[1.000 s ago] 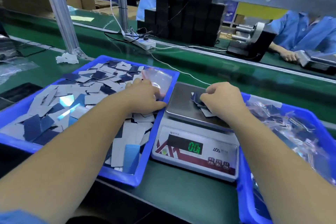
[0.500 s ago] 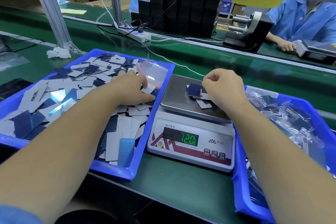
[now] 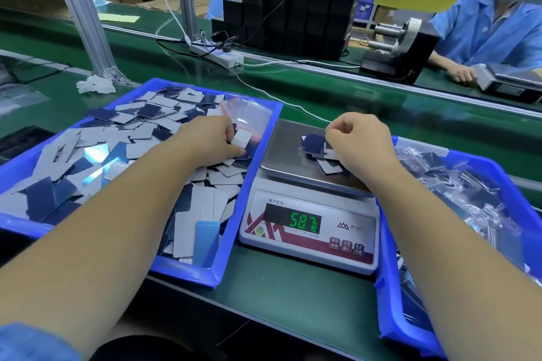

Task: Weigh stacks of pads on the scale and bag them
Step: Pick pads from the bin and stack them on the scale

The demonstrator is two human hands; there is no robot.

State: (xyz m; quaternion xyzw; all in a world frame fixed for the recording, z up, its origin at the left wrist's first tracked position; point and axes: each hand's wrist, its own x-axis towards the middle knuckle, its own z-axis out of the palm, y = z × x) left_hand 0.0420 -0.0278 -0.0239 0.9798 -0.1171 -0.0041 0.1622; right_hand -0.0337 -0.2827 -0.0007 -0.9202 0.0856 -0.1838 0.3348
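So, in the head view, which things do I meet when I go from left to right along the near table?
Left blue tray of loose pads → left hand pinching a pad → scale → right hand on the pads on the scale pan → right blue tray of bagged pads.

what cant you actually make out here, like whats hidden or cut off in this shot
- Head view: part of the pads on the scale lies under the right hand, so their count is unknown.
- Scale display: digits readable, last small figure and any decimal point unclear.
- Left hand covers pads in the left bin; only a white pad shows at its fingertips.
- Right bin: cut off by the frame edge, contents blurred by glare on plastic.
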